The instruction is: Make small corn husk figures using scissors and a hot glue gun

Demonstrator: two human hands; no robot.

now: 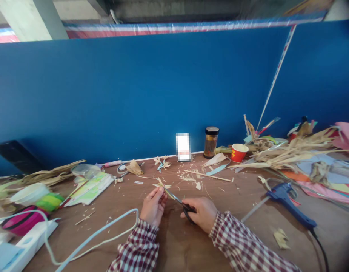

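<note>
Nearby, scraps point(198, 185) and a glue gun point(293, 207) litter the desk point(185, 245); left grip point(154, 206) pinches husk point(168, 186), apparently; right grip point(204, 213) encloses scissors point(188, 207), tips unclear

The brown table point(181, 247) bears pale scraps point(198, 185) around its middle, a stick point(206, 175) among them. A jar point(211, 145) and a red cup point(239, 153) stand at the far side. Husks point(293, 149) and coloured paper point(324, 194) lie far right, a blue glue gun point(291, 207) nearer; a power strip point(35, 240) near left.
</note>
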